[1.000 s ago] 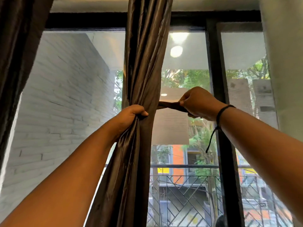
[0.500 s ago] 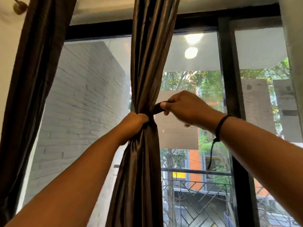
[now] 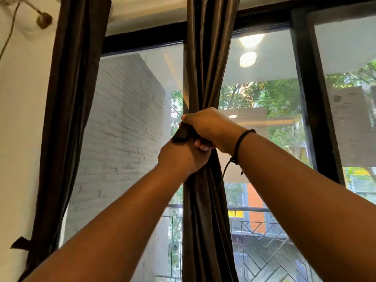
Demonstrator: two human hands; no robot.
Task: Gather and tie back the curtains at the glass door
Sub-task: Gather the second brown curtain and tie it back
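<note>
The gathered brown curtain (image 3: 205, 78) hangs down the middle of the glass door (image 3: 264, 119), running from twelve o'clock to six o'clock in the view, pinched into a narrow waist at the centre. The left hand (image 3: 183, 157) comes up from seven o'clock and closes round that waist, fingers curled about the bunched cloth. The right hand (image 3: 207, 125) reaches in from four o'clock and sits just above and against the left, its fingers curled over the front of the curtain and gripping a dark tie-back strap (image 3: 181, 134), whose flat end sticks out at nine o'clock of the knuckles and touches the top of the left hand. A black cord bracelet (image 3: 242, 142) circles the right wrist, a loose end dangling below it. At nine o'clock a second curtain (image 3: 69, 119) hangs along the cream wall (image 3: 18, 119), already drawn in near its foot by a dark tie (image 3: 20, 243) at about eight o'clock. A small round knob (image 3: 43, 20) shows on the wall at eleven o'clock, blurred. Through the panes stand a white brick wall (image 3: 126, 129) at nine o'clock, green trees (image 3: 274, 98) at two o'clock, and a patterned balcony railing (image 3: 262, 241) at five o'clock.
</note>
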